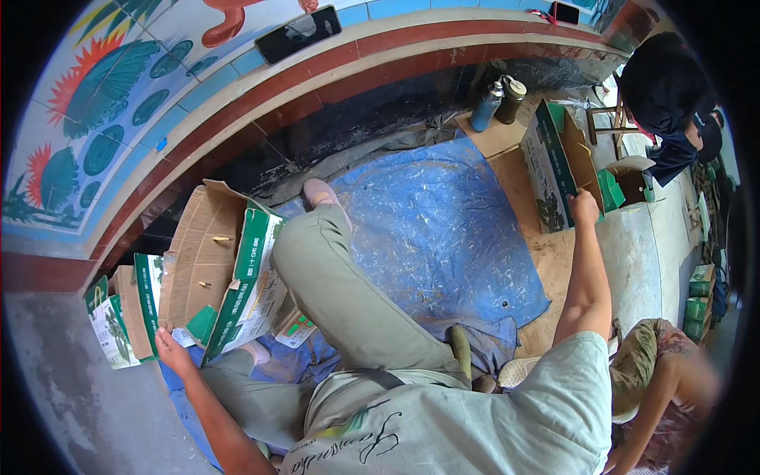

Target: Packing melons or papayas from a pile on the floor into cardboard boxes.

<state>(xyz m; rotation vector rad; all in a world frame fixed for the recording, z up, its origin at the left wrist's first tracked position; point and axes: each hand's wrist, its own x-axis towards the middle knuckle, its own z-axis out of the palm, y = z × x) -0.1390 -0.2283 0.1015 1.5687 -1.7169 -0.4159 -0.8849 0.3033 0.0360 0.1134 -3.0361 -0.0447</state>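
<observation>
Both hands [172,351] [584,207] hold boxes [255,245] [548,162], legs [336,285] and blue tarp [439,222] between.

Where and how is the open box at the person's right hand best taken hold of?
Probably by the rim at the near end of the open box, reaching from the near side, where the right hand is. Its open top leaves a thin cardboard edge that fingers and thumb could likely pinch.

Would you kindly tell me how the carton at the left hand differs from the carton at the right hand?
The left carton turns its broad brown inside toward the camera, while the right carton shows mostly a printed outer side. The left carton is close beside the bent leg; the right carton stands apart from it. Both are open, with green and white outsides.
</observation>
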